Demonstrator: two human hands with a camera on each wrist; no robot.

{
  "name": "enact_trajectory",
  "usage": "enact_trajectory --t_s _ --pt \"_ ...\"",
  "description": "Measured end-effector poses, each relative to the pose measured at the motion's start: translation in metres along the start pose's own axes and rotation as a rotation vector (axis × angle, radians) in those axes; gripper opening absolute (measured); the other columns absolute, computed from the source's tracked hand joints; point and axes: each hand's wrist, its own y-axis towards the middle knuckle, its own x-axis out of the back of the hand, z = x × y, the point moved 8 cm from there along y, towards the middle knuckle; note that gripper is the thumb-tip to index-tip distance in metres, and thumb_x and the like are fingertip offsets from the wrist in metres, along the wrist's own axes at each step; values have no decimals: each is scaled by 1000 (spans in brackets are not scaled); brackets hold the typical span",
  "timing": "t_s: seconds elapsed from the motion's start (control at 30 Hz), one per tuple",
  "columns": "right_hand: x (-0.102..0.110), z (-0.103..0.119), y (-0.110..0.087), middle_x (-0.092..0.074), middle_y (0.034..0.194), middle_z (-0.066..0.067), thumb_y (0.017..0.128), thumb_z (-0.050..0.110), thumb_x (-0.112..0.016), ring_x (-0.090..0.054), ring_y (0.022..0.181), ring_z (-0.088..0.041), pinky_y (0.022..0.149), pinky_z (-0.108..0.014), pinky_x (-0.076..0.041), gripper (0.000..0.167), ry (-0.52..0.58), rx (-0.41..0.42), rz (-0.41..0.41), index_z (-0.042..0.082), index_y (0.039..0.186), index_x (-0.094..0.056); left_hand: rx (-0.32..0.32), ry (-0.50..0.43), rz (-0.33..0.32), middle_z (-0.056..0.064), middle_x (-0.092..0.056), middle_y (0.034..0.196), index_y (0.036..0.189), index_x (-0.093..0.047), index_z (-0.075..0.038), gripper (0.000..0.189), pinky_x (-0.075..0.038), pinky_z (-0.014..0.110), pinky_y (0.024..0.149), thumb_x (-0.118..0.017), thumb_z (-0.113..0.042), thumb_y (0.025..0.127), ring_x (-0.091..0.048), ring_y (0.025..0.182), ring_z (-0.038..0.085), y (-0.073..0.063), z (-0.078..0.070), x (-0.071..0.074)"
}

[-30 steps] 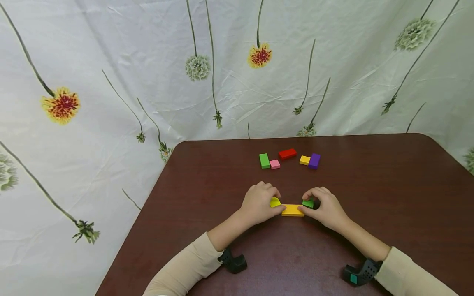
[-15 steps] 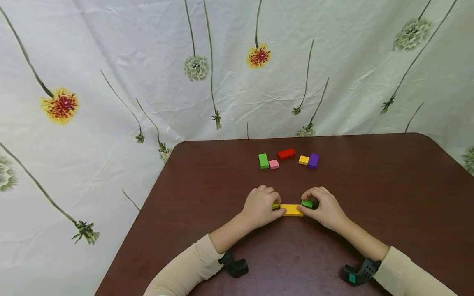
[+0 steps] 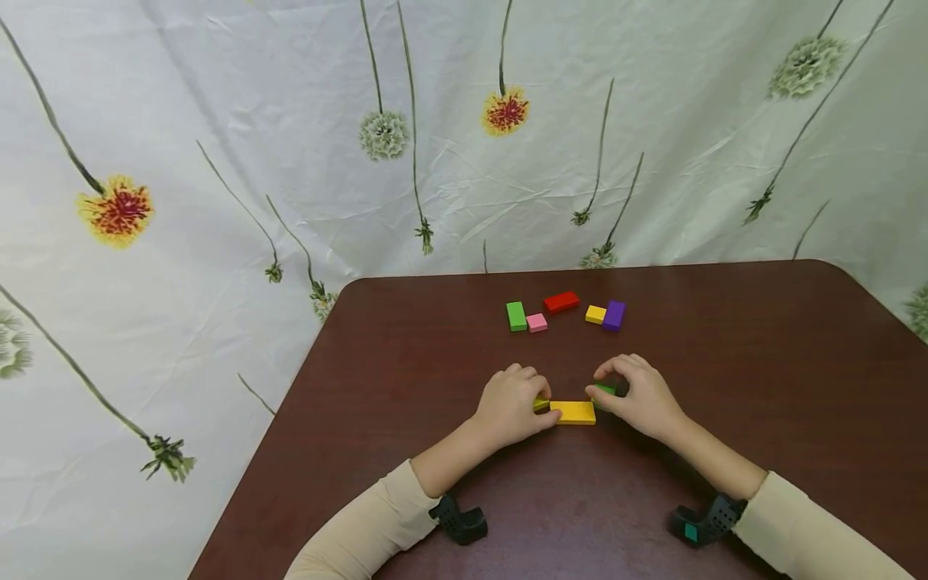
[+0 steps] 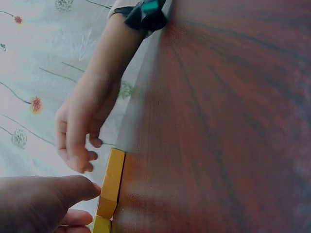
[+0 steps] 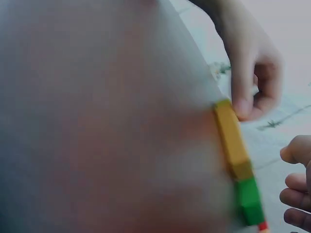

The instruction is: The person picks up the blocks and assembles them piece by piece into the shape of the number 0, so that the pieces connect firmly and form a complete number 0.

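Observation:
An orange-yellow block [image 3: 576, 413] lies flat on the brown table, with a small yellow block [image 3: 540, 403] at its left end and a green block [image 3: 604, 393] at its right end. My left hand [image 3: 510, 407] curls over the yellow block, largely hiding it, and its thumb touches the orange-yellow block. My right hand [image 3: 645, 400] hovers by the green block, thumb and fingers spread. In the right wrist view a gap shows between the right hand [image 5: 299, 179] and the green block [image 5: 249, 200].
Farther back on the table [image 3: 435, 338] lie a green block [image 3: 516, 316], a pink block [image 3: 536, 322], a red block [image 3: 561, 302], a yellow block [image 3: 595, 314] and a purple block [image 3: 614, 316]. A flowered cloth [image 3: 290, 97] hangs behind the table.
The left hand has lowered the small yellow block against the orange-yellow one. The right hand has let go and lifted slightly away from the blocks.

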Motion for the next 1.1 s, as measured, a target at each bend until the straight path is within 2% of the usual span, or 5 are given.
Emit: enact_trajectory --t_s 0.17,0.3,0.5,0.77,1.1 --pt "19 -21 29 -67 99 -14 86 18 -73 -54 96 -32 82 -51 -44 21 -14 -85 0 1 98 -67 -5 10 -2 -7 -60 81 87 -70 -18 28 -37 21 60 -74 -46 83 -47 72 10 0 0 0" --pt "25 -46 53 -62 113 -24 90 19 -68 -50 110 -42 93 -60 -39 29 -26 -170 65 -4 108 -63 -16 24 -11 -7 -60 80 86 -69 -19 27 -36 20 59 -73 -46 83 -47 72 10 -1 0 0" --pt "22 -81 74 -51 129 -30 91 19 -66 -41 121 -47 100 -62 -32 41 -35 -245 159 -8 121 -57 -19 14 -9 -8 -59 80 86 -69 -19 27 -36 20 59 -73 -45 83 -47 72 9 -1 0 -1" --pt "9 -100 87 -38 141 -34 87 22 -70 -28 128 -51 103 -63 -30 65 -70 -263 256 -11 137 -44 -24 13 -7 -7 -60 81 86 -68 -19 27 -37 20 60 -73 -45 83 -47 72 9 -2 0 -1" --pt "2 -110 87 -45 135 -35 88 19 -67 -34 120 -49 98 -61 -36 63 -95 -312 270 -13 136 -43 -21 -18 -6 -7 -60 82 87 -68 -18 27 -36 19 59 -73 -44 84 -47 72 9 -2 2 -2"
